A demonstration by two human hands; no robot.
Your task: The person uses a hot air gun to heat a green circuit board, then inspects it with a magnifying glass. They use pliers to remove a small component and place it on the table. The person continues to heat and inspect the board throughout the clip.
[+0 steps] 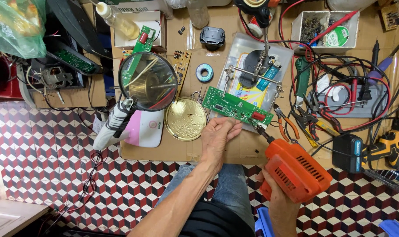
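Head view: left hand [217,134] reaches forward, fingers pinched on the near edge of a green board [232,106], which sits tilted just beyond the fingertips. Right hand [274,186] wraps tight around the grip of an orange soldering gun [296,169]; its dark tip points up-left and meets the board's right end, near a red component. Just left of the left hand lies a round brass lid [185,118], flat on the cardboard [173,149]. Further left, a magnifier [147,81] on a white-wrapped stalk stands over a pink-and-white box [146,128]. Beyond the board, a helping-hands stand [255,70] rests on a clear bag, a solder reel [204,73] just left of it. Right of the gun: orange-handled pliers [287,123], tangled red and black leads [340,83], a cordless drill [390,149]. Checkered floor [46,158] below.
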